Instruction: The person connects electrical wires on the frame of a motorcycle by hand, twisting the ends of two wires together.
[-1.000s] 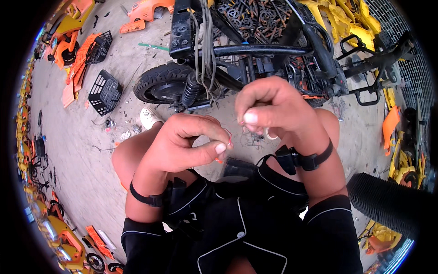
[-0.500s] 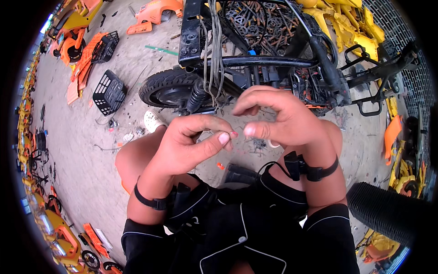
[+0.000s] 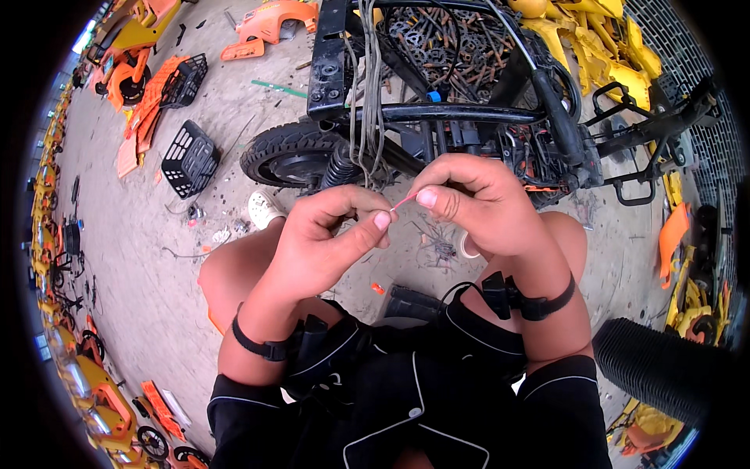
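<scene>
Fingertips of left hand (image 3: 324,246) and right hand (image 3: 476,207) mostly hide thin pink wire (image 3: 401,202).

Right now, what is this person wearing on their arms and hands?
Both hands are bare, no gloves. The left hand has a thin black band around its wrist. The right hand has a black strap with a small black box on its wrist and a cable running from it. Short black sleeves with pale piping cover the upper arms.

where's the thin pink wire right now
In the head view the thin pink wire is at centre frame, pinched between the left hand and the right hand, just below the scooter's black tyre.
</scene>
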{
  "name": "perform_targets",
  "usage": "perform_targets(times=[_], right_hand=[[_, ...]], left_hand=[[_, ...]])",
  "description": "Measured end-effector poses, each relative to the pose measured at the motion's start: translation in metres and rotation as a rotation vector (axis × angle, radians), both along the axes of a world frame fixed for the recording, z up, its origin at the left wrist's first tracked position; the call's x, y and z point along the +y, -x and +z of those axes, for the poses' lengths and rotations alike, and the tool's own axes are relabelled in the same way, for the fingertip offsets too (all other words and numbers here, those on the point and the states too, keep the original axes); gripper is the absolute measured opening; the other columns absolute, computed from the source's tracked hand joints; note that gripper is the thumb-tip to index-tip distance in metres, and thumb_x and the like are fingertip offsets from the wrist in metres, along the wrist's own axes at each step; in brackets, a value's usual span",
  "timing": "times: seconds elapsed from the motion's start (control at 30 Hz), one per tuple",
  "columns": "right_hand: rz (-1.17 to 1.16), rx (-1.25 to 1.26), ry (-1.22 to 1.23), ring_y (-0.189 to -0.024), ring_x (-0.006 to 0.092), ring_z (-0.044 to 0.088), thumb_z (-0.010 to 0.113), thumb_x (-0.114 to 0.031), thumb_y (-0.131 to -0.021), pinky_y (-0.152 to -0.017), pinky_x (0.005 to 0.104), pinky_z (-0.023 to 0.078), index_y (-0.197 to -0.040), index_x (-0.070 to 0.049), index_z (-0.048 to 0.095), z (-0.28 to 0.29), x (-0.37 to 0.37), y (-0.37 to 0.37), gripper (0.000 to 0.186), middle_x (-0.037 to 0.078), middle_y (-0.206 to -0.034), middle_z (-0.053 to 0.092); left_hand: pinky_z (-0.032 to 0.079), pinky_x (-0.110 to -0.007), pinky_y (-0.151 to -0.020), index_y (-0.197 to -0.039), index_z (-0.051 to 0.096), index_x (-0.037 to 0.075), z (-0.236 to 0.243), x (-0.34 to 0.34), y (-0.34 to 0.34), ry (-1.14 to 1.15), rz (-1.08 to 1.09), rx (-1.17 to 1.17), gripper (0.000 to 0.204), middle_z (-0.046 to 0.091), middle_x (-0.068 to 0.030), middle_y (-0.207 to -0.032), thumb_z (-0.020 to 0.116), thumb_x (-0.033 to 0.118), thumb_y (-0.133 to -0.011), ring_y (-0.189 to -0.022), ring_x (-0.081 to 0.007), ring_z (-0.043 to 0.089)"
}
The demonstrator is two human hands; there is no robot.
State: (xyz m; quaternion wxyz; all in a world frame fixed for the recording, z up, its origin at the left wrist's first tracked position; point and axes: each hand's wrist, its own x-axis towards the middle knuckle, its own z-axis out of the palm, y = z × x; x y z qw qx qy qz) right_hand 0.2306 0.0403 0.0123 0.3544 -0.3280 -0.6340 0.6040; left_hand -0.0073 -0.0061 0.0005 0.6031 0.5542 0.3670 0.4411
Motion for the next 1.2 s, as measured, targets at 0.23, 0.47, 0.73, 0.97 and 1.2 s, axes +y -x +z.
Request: perform_targets(times=[0.23, 0.47, 0.73, 0.97, 1.2], right_hand=[[-0.047, -0.090, -0.015, -0.072, 0.0026, 0.051, 0.074, -0.010, -0.099, -0.062, 0.0227, 0.042, -0.104, 0.000, 0.074, 0.009, -0.001, 0.001, 0.012, -0.003, -0.081, 0.065], [-0.176, -0.149, -0.092, -0.071, 0.0036, 0.052, 0.077, -0.010, -0.096, -0.062, 0.0234, 0.043, -0.102, 0.000, 0.076, 0.008, 0.002, 0.001, 0.011, -0.003, -0.078, 0.066], [-0.353, -0.137, -0.072, -0.069, 0.0035, 0.049, 0.077, -0.012, -0.097, -0.061, 0.0229, 0.041, -0.100, -0.002, 0.075, -0.004, 0.019, -0.013, 0.011, -0.005, -0.077, 0.064], [-0.439, -0.424, -0.254, -0.061, 0.0068, 0.047, 0.076, -0.010, -0.094, -0.056, 0.0272, 0.041, -0.094, -0.001, 0.074, 0.000, 0.017, -0.021, 0.009, -0.001, -0.066, 0.059], [-0.490, -0.545, -0.176, -0.061, 0.0117, 0.052, 0.074, -0.012, -0.094, -0.059, 0.0312, 0.044, -0.094, 0.001, 0.072, -0.012, 0.023, -0.037, 0.013, 0.004, -0.068, 0.063]], left_hand=[[0.048, -0.024, -0.063, -0.105, 0.068, -0.001, 0.001, 0.000, 0.002, 0.136, -0.018, -0.095, 0.012, 0.066, -0.0028, -0.083, 0.068, 0.012, -0.104, -0.071, -0.0083, 0.059], [0.040, -0.021, -0.056, -0.105, 0.071, 0.002, 0.000, 0.007, 0.009, 0.306, -0.024, -0.077, 0.018, 0.064, -0.0005, -0.077, 0.066, 0.018, -0.105, -0.065, -0.0055, 0.053], [0.034, -0.020, -0.055, -0.104, 0.074, 0.004, -0.002, 0.012, 0.019, 0.373, 0.004, -0.020, 0.018, 0.064, 0.0012, -0.076, 0.070, 0.021, -0.103, -0.061, -0.0033, 0.046], [0.035, -0.020, -0.055, -0.100, 0.073, 0.005, -0.003, 0.016, 0.038, 0.440, 0.042, 0.074, 0.016, 0.062, 0.0028, -0.074, 0.070, 0.020, -0.101, -0.061, -0.0029, 0.046], [0.030, -0.021, -0.052, -0.095, 0.073, 0.008, -0.023, 0.012, 0.071, 0.550, 0.111, 0.092, 0.014, 0.060, 0.0053, -0.073, 0.071, 0.021, -0.099, -0.058, -0.0019, 0.043]])
